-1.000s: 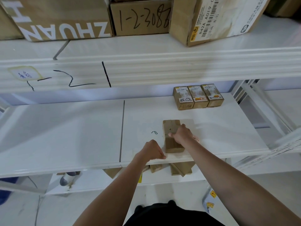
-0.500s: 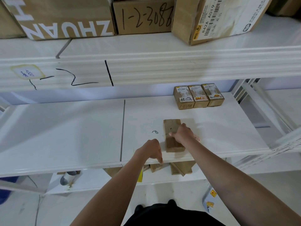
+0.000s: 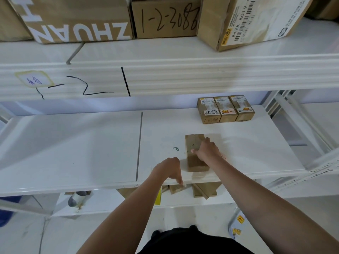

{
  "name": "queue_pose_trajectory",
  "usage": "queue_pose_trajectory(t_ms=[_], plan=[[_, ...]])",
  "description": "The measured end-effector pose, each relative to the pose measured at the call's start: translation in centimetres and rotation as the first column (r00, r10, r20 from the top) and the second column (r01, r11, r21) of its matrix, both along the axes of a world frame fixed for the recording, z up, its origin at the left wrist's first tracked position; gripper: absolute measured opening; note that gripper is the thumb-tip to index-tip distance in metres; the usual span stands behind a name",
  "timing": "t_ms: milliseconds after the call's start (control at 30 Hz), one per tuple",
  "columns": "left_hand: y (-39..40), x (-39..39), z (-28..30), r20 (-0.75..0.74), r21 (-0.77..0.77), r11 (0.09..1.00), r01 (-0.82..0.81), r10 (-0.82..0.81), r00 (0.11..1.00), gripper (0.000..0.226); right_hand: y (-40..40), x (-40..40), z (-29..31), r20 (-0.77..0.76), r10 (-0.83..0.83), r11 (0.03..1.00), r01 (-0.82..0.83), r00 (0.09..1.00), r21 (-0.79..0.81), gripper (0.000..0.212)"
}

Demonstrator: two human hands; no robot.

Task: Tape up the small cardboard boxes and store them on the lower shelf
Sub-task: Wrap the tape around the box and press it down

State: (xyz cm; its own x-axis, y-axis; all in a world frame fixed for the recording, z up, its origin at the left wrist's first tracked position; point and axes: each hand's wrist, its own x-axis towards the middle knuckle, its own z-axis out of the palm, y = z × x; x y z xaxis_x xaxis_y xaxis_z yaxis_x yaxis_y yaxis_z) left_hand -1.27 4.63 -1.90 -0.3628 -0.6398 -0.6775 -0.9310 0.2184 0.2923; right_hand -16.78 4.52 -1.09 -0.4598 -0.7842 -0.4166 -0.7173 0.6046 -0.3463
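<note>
White shelf under cartons marked "ZHUAN", "1-2-3088" — right hand grip holding small box.

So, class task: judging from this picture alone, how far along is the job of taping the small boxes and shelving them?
Done: three small labelled boxes stand in a row at the back of the white shelf.
In hand: the right hand holds a plain cardboard box on that shelf; the left hand reaches over its front edge.
Left: more cardboard pieces sit on the level below; whether they are sealed cannot be told.
</note>
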Motion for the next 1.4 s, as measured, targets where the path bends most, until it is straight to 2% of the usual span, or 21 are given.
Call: queue_pose_trajectory(t_ms=[100,167,233,300,333,367,433,467,633,767,833,900,967,1000,1067,1167,1233,1300,1400], plan=[[-0.3,0.2,0.0,-0.037,-0.006,0.998,0.069,-0.069,0.997,0.045,0.3,0.3,0.1,-0.080,0.026,0.994,-0.034,0.996,-0.104,0.081],[-0.5,0.2,-0.1,-0.059,-0.016,0.996,0.093,-0.094,0.994,0.034,0.3,0.5,0.6,-0.156,0.053,0.975,-0.085,0.986,-0.205,0.070],[-0.6,0.2,-0.1,-0.067,-0.016,0.991,0.131,-0.131,0.989,0.029,0.3,0.8,1.5,-0.150,0.094,0.939,-0.138,0.984,-0.314,0.045],[-0.7,0.2,-0.2,-0.073,-0.020,0.988,0.155,-0.156,0.985,0.029,0.4,1.3,2.5,-0.058,0.179,0.923,-0.188,0.982,-0.334,0.008],[-0.8,0.3,-0.3,-0.080,-0.025,0.989,0.149,-0.151,0.985,0.031,0.3,1.6,2.7,-0.010,0.228,0.935,-0.222,0.974,-0.277,0.020],[-1.0,0.4,-0.5,-0.087,-0.031,0.991,0.132,-0.134,0.987,0.036,0.3,2.0,2.8,0.037,0.285,0.944,-0.274,0.958,-0.186,0.022],[-1.3,0.6,-0.5,-0.075,-0.043,0.992,0.115,-0.118,0.990,0.048,0.6,3.0,3.1,0.173,0.325,0.938,-0.340,0.930,0.067,0.011],[-1.4,0.6,-0.5,-0.060,-0.051,0.992,0.115,-0.118,0.991,0.052,0.7,3.4,2.9,0.231,0.309,0.923,-0.349,0.923,0.164,0.014],[-2.3,1.4,-0.7,-0.039,-0.089,0.996,0.010,-0.014,0.999,0.058,0.7,5.1,1.5,0.227,0.373,0.840,-0.431,0.900,0.330,0.014],[-2.7,2.2,-0.9,-0.061,-0.109,0.994,-0.031,0.024,0.998,0.055,0.4,6.0,0.8,0.326,0.295,0.780,-0.424,0.898,0.461,0.014],[-2.8,2.5,-0.9,-0.079,-0.123,0.991,-0.056,0.047,0.996,0.051,0.3,6.3,0.8,0.332,0.310,0.731,-0.447,0.891,0.515,0.029],[-2.9,2.7,-0.7,-0.100,-0.130,0.989,-0.066,0.053,0.994,0.048,0.6,6.6,1.2,0.333,0.421,0.665,-0.537,0.844,0.519,0.037],[-3.0,2.9,-0.4,-0.136,-0.119,0.990,-0.074,0.057,0.989,0.042,0.6,6.8,1.1,0.315,0.496,0.625,-0.585,0.809,0.517,0.036],[-3.0,3.0,-0.3,-0.156,-0.109,0.991,-0.081,0.064,0.986,0.036,0.6,6.8,0.9,0.296,0.492,0.627,-0.569,0.819,0.533,0.030],[-3.1,3.2,-0.1,-0.189,-0.096,0.991,-0.094,0.075,0.979,0.027,0.7,6.6,0.6,0.224,0.502,0.690,-0.543,0.835,0.478,0.018],[-3.2,3.3,-0.2,-0.221,-0.102,0.987,-0.120,0.095,0.971,0.022,1.2,6.3,1.1,0.112,0.646,0.651,-0.622,0.755,0.436,0.031],[-3.2,3.3,-0.3,-0.231,-0.102,0.986,-0.133,0.106,0.967,0.022,1.3,6.6,1.3,0.076,0.672,0.638,-0.628,0.737,0.444,0.043],[-3.2,3.1,-0.2,-0.235,-0.099,0.986,-0.137,0.111,0.966,0.022,1.5,6.8,1.5,0.048,0.685,0.633,-0.627,0.727,0.455,0.047],[-3.1,3.0,-0.2,-0.235,-0.112,0.986,-0.122,0.094,0.968,0.021,1.7,6.8,1.5,0.038,0.674,0.657,-0.621,0.738,0.429,0.028]])
